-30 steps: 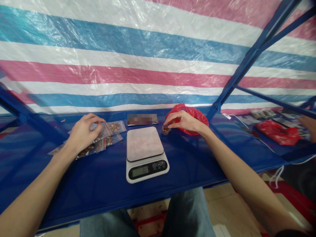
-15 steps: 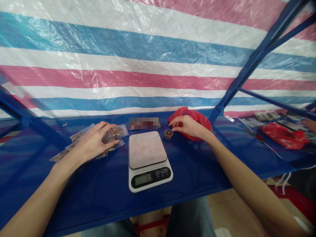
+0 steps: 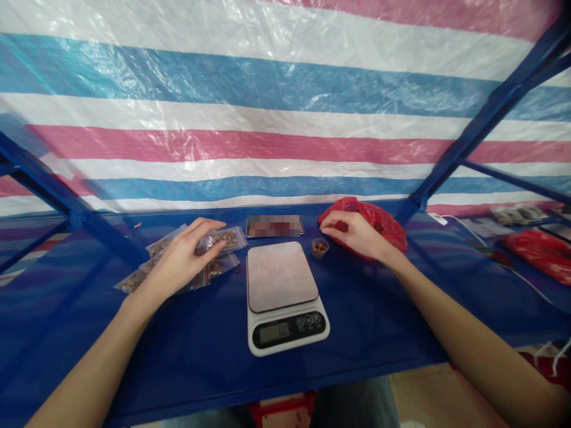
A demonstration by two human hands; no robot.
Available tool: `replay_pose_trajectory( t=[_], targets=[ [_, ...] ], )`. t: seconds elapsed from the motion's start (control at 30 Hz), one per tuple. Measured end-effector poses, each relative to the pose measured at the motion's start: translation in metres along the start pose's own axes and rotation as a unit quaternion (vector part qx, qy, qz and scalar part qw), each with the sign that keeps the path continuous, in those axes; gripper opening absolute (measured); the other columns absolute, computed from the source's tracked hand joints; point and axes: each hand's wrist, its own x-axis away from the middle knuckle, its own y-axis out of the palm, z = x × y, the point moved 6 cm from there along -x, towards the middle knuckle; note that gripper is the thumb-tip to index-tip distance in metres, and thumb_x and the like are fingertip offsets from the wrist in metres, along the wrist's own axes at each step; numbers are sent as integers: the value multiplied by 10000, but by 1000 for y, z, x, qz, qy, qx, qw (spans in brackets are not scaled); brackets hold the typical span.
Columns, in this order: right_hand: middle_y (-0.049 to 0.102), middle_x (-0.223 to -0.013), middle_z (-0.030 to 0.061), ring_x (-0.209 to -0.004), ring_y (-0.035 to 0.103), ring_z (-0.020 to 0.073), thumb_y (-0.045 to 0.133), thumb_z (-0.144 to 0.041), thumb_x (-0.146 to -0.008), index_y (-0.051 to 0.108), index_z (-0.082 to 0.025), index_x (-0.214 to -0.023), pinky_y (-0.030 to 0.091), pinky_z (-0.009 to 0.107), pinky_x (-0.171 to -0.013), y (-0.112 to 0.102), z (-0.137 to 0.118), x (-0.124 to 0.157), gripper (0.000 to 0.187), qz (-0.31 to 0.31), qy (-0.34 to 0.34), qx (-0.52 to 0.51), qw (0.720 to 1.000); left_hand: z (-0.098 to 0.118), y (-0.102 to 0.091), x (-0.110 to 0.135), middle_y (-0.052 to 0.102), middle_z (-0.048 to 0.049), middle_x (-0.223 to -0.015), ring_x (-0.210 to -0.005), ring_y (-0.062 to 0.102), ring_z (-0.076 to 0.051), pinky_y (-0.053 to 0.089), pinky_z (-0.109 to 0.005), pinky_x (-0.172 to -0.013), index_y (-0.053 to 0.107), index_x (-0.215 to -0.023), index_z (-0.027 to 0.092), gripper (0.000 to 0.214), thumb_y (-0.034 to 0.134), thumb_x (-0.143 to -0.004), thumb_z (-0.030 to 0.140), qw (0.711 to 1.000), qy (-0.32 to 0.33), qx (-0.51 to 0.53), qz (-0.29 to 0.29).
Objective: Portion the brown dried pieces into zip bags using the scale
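My left hand (image 3: 187, 255) is over a pile of small clear zip bags (image 3: 227, 239) filled with brown pieces, partly covering them. Its thumb and fingers are apart, with nothing held between them. My right hand (image 3: 350, 232) hovers just above and behind a small clear cup (image 3: 320, 248) containing brown pieces. Its thumb and fingertips meet in a loose pinch; whatever may be in it is too small to see. Behind that hand lies a crumpled red plastic bag (image 3: 383, 229). Between my hands stands a white kitchen scale (image 3: 282, 276), its plate bare and its display reading 0.0.
A flat phone-like object (image 3: 274, 226), its surface blurred, lies behind the scale. One loose brown piece (image 3: 237, 270) is beside the bags. Blue metal struts (image 3: 486, 119) rise at both sides. Another red bag (image 3: 539, 252) and a cable are at far right.
The view has shifted, so the tabletop things appear farther right. My right fingertips are slightly higher above the cup. My left thumb has lifted a little from the bags.
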Motion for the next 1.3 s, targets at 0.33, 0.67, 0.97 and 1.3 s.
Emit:
replay_pose_trajectory(
  t=[0.33,0.67,0.97,1.3],
  targets=[
    [777,-859,65,-786,705,212,808,-415,-863,780,-188,-853,556,339,-754,14,-16,4,229,-60,3,-94,994,-26,-20,0,771,-82,-1246,-1175,732,-272,544,-502,-1122,661,-1221,226,395,631,-951,514,922,-164,306,172],
    [809,-964,73,-904,745,244,717,-359,-939,814,-219,-936,577,363,-861,7,-19,1,170,-31,-28,-49,998,-31,-19,1,771,-81,-1248,-1200,721,-277,487,-499,-1183,720,-1110,235,298,653,-956,481,929,-148,307,147],
    [746,-1077,83,-936,698,234,863,-435,-815,774,-216,-1166,574,354,-833,16,-12,3,424,-124,-54,-40,990,-26,17,-3,676,-117,-1418,-1319,626,-302,433,-493,-1197,734,-1247,238,488,538,-984,599,998,11,-22,-53],
    [722,-1203,91,-1040,707,259,776,-294,-895,668,-261,-1322,561,396,-953,30,11,4,441,-119,-79,78,987,-63,7,1,605,-133,-1475,-1355,573,-342,439,-516,-1170,635,-1464,259,699,561,-916,686,992,-22,-107,-63]
  ],
)
